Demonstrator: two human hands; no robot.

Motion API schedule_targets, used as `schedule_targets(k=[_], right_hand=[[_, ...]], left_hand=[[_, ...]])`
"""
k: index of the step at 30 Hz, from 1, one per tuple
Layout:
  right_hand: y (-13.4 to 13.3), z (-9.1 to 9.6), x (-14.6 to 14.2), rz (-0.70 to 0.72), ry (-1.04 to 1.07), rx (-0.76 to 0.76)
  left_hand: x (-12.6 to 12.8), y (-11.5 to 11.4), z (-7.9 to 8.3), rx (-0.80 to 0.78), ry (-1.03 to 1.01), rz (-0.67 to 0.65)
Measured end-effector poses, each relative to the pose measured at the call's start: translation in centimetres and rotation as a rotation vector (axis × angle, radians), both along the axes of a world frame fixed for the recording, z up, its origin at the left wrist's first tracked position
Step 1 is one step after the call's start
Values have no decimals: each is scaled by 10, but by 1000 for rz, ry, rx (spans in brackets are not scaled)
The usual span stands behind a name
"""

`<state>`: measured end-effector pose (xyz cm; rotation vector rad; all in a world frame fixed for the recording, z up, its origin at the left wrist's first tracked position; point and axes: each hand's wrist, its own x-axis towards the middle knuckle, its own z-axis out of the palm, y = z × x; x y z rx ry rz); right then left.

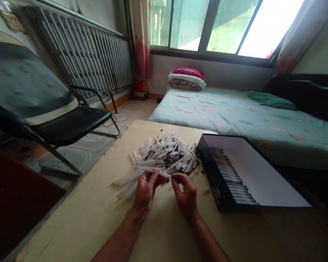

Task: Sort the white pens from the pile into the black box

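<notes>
Forearms (120, 236) reach to a left hand (146, 191) and right hand (184, 194) pinching a white tube (155, 171), where a slip could scatter the loose pile (166, 154) into the box (213, 178).

The pens (164, 156) are translucent, glossy plastic with small matt-black tips. Beside them on the table (79, 214), whose top is a matt, scuffed, pale board, sits a box (215, 178): smooth black card outside, matt white paper within. Left of the table, the chair (71, 123) has a black, faintly shiny seat on metal tube legs, and beyond the table the bed (221, 116) is soft matt cloth.
</notes>
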<state>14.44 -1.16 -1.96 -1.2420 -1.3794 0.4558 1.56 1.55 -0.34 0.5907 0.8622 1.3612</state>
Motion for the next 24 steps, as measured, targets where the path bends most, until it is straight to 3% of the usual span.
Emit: schedule_targets(k=[11, 17, 24], right_hand=[[0, -8, 0, 36, 94, -94], [0, -9, 3, -2, -85, -106], [-2, -6, 1, 54, -125, -69]], left_hand=[[-1, -1, -6, 63, 32, -60], [0, -3, -7, 76, 56, -85], [-1, -1, -6, 54, 52, -32]])
